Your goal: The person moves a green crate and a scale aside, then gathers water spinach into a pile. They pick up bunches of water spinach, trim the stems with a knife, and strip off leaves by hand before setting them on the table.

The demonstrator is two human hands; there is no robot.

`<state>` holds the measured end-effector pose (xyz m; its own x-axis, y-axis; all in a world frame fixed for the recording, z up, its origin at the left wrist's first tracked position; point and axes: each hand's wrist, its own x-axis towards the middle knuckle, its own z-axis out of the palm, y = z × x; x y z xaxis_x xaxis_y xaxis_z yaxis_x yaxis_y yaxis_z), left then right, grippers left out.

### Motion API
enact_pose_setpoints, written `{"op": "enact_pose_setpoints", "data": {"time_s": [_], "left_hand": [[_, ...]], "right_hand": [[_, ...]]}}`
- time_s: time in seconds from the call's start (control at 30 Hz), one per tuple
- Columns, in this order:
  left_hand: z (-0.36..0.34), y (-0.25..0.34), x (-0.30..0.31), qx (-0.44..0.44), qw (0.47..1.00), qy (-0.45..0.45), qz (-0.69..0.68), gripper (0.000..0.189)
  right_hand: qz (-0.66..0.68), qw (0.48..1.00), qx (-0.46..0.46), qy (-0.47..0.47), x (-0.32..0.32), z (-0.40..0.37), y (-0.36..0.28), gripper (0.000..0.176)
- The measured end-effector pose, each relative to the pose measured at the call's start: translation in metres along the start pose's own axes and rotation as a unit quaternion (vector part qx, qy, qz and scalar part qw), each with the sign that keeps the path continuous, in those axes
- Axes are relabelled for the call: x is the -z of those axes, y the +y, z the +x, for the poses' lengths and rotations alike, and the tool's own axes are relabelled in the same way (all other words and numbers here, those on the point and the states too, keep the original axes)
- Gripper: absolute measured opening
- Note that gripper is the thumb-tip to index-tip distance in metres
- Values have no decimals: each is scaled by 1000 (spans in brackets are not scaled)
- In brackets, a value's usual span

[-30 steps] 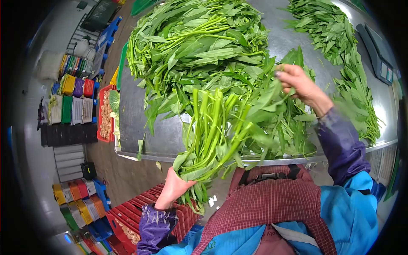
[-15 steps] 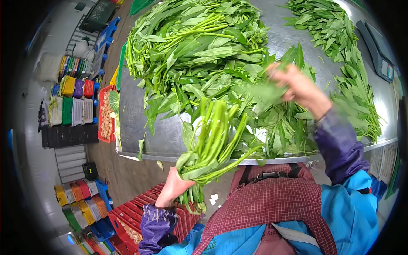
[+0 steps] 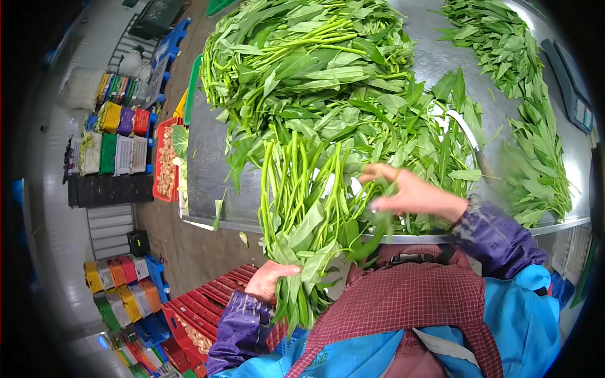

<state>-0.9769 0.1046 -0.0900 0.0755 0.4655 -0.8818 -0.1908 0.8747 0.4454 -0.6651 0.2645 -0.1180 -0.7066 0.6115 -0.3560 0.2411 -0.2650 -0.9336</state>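
Observation:
My left hand (image 3: 268, 280) is closed around a bunch of water spinach (image 3: 302, 214), off the near table edge. The bunch's pale green stems point up toward the table, and its leaves hang below my fist. To the right of those stems is my right hand (image 3: 416, 194), its thumb and fingers curled around a leafy piece of the greens, partly blurred. A large heap of water spinach (image 3: 309, 63) covers the table's middle and back. A curved blade with a brown handle (image 3: 484, 165) lies right of the loose greens.
Along the right of the metal table (image 3: 211, 145) runs a row of laid-out greens (image 3: 535, 132), with a scale (image 3: 570, 88) beyond it. Red crates (image 3: 165, 160) with pale brown pieces stand at the left. A red crate stack (image 3: 205, 305) is low left. Stacked coloured crates line the wall.
My right hand has come down and left, beside the bunch. The blade, hidden before, now shows. In my left hand the bunch has spread wider and turned more upright.

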Motion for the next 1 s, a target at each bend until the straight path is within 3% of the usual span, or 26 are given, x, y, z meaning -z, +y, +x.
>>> {"op": "enact_pose_setpoints", "data": {"time_s": [0.07,0.1,0.17,0.2,0.23,0.27,0.3,0.33,0.4,0.47,0.53,0.6,0.67,0.7,0.73,0.77,0.8,0.87,0.93,1.0], "left_hand": [[2,-5,-5,20,997,-53,-45,57],[0,-5,-10,2,999,-38,-4,56],[-8,-10,-19,37,999,-22,5,59],[-9,-16,-20,49,998,-10,26,61],[-18,-11,-30,84,996,-9,15,63],[-19,-17,-31,64,997,-32,10,63],[-18,-21,-29,68,997,-39,-5,63],[-16,-26,-28,73,996,-46,-21,63],[-13,-28,-25,89,995,-45,-22,63],[-10,-21,-27,98,994,-47,-14,63],[-13,-14,-32,98,992,-80,-5,65],[-13,-16,-30,94,993,-75,8,65],[-13,-20,-29,88,994,-68,12,65],[-12,-21,-30,60,995,-78,-1,58],[-10,-21,-30,32,995,-88,-15,51],[-7,-20,-29,73,994,-79,-24,64],[-9,-15,-32,72,994,-79,-24,64],[-18,-6,-41,99,993,-62,27,64],[-22,-10,-40,91,993,-76,11,63],[-25,-9,-44,68,994,-84,17,63]], "right_hand": [[-107,980,159,51,-29,7,18,47],[-106,980,157,52,-27,9,22,47],[-104,990,91,-28,-11,20,20,30],[-155,981,84,84,4,14,11,17],[-106,982,65,139,29,18,16,18],[-155,942,103,281,51,18,20,18],[-76,947,29,309,64,9,1,20],[-69,960,-20,270,67,0,-16,21],[-91,982,115,120,44,-2,-30,23],[-324,883,328,87,9,3,-27,24],[-434,878,189,-73,-14,5,-34,23],[-444,872,202,-46,-11,10,-28,17],[-313,895,295,122,8,23,-17,13],[-249,959,129,43,18,17,-33,12],[-250,959,130,40,17,18,-31,12],[-236,957,153,69,15,20,-26,11],[-222,954,175,100,14,23,-18,11],[-215,906,252,264,21,31,-9,12],[-269,906,62,322,49,29,-16,12],[-284,916,35,281,53,21,-21,21]]}}
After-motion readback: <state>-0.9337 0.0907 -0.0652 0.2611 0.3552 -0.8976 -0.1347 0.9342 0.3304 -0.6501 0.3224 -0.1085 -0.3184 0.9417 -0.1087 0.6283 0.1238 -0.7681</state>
